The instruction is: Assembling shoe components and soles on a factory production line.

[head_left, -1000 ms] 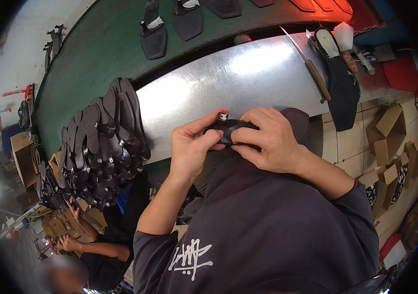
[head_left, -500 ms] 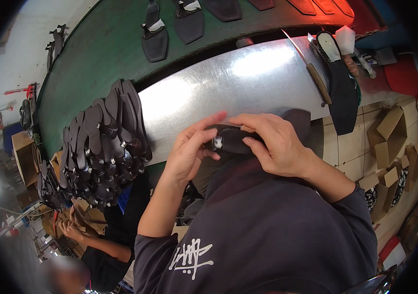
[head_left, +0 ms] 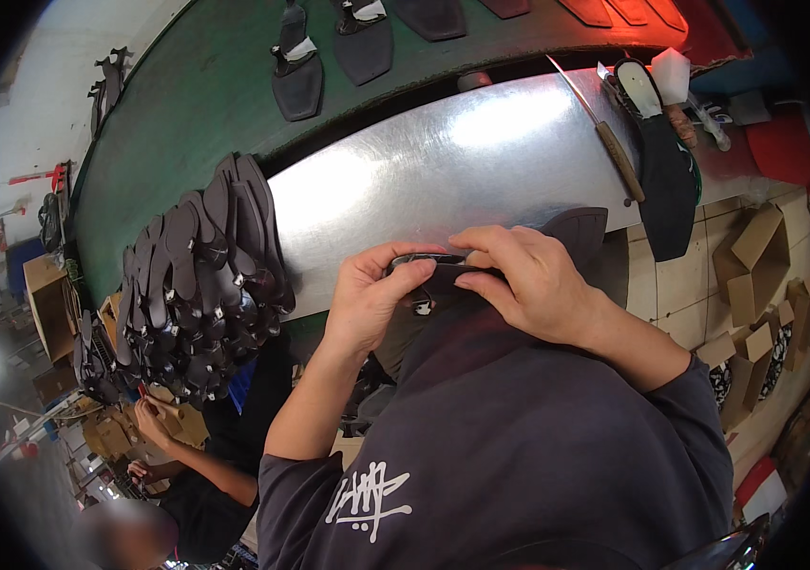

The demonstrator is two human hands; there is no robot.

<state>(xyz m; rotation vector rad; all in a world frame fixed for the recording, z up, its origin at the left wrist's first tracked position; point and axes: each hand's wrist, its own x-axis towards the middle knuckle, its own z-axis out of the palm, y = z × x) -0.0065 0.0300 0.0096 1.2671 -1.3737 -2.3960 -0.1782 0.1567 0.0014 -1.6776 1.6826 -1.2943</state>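
Observation:
A dark sandal sole (head_left: 445, 276) with a thin strap is held between my two hands, over my lap at the near edge of the metal bench. My left hand (head_left: 363, 296) pinches its left end between thumb and fingers. On the other end, my right hand (head_left: 536, 285) has its thumb and fingers closed. A small white patch shows below my left thumb. Another dark sole (head_left: 580, 234) lies partly behind my right hand, at the bench edge.
A big stack of dark sandal soles (head_left: 196, 256) stands left of the metal bench (head_left: 405, 171). A long thin blade with a wooden handle (head_left: 619, 161) and a black shoe piece (head_left: 666, 195) lie right. Beyond, soles lie on a green belt (head_left: 177, 123). A co-worker (head_left: 205, 513) sits lower left.
My left hand has closed from loosely spread fingers to a pinch on the sandal sole, which has tilted so that its edge shows. The co-worker's arms have shifted.

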